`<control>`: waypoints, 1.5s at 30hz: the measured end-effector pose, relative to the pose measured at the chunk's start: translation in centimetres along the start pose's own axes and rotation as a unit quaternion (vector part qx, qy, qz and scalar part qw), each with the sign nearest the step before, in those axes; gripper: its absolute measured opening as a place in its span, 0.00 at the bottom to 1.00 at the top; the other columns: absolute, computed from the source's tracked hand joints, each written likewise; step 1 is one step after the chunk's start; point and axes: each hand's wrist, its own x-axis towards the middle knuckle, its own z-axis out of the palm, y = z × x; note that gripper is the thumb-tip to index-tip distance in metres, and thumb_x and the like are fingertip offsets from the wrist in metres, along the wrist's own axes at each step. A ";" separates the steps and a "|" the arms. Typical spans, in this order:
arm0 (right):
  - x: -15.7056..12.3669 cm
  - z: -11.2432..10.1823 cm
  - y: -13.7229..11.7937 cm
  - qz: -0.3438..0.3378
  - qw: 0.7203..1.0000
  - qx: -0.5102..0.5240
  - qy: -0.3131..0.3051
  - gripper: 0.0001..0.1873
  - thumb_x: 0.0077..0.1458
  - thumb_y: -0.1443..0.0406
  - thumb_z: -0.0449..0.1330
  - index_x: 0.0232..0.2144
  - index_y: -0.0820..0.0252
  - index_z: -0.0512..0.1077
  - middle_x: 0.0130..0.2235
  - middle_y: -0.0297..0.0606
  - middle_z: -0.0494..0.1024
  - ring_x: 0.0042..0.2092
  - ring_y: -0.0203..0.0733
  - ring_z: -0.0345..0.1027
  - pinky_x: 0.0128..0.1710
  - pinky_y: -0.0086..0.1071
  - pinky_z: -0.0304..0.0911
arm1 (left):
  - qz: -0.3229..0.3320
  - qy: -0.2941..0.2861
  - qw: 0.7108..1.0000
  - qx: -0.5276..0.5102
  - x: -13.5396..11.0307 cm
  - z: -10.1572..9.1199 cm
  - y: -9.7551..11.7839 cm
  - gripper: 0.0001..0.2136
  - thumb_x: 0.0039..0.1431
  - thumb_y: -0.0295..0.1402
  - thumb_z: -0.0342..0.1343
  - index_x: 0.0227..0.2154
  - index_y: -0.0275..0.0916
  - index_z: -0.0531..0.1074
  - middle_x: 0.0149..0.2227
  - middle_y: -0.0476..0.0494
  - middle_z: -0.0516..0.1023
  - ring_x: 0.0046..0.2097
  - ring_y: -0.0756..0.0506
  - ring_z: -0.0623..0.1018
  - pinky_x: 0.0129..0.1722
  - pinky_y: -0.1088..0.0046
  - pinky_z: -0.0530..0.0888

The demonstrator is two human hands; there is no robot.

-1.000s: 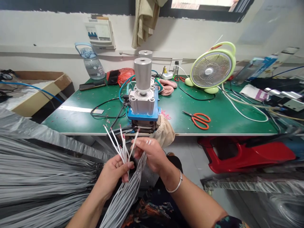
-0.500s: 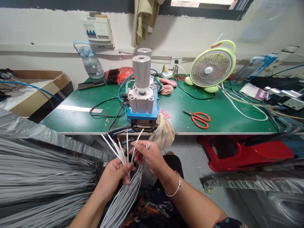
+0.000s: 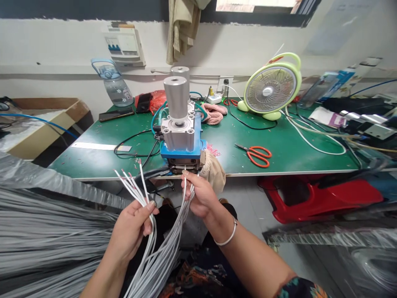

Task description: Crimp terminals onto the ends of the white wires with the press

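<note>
My left hand is closed on a fan of several white wires with stripped reddish tips that point up and to the left. My right hand pinches a few other white wires and holds their ends up at the front slot of the blue and silver pneumatic press. The press stands at the front edge of the green table. From both hands the wires hang down over my lap in a loose bundle.
A big heap of grey wires in plastic wrap fills the left. On the table lie orange scissors, a green fan, a water jug, a phone and cables. A red stool sits under the table.
My hands have drawn apart. The right hand took a few wires up to the front of the press. The left hand moved left and down with the rest of the fan.
</note>
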 end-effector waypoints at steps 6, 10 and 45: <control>0.0 0.6 0.0 -0.007 0.998 0.045 0.033 0.10 0.42 0.63 0.63 0.20 0.63 0.67 0.16 0.27 0.65 0.14 0.24 0.50 0.12 0.22 0.49 | -0.005 -0.005 1.000 -0.025 0.0 0.2 0.1 0.11 0.43 0.36 0.63 0.24 0.35 0.69 0.21 0.52 0.74 0.12 0.60 0.61 0.12 0.84 0.59; 0.0 -0.3 0.6 -0.060 0.997 -0.049 0.009 0.14 0.45 0.58 0.62 0.19 0.63 0.67 0.14 0.28 0.65 0.15 0.27 0.54 0.15 0.22 0.52 | -0.016 -0.009 1.000 -0.020 0.0 0.2 -0.5 0.12 0.44 0.37 0.62 0.23 0.35 0.67 0.20 0.52 0.74 0.11 0.61 0.61 0.11 0.86 0.56; 0.0 -0.2 0.0 -0.032 0.998 -0.045 -0.006 0.12 0.45 0.61 0.61 0.19 0.64 0.68 0.17 0.29 0.68 0.13 0.24 0.48 0.13 0.22 0.41 | 0.000 -0.015 1.000 -0.016 0.1 0.8 1.7 0.11 0.45 0.36 0.62 0.25 0.34 0.69 0.26 0.45 0.79 0.14 0.59 0.64 0.14 0.84 0.61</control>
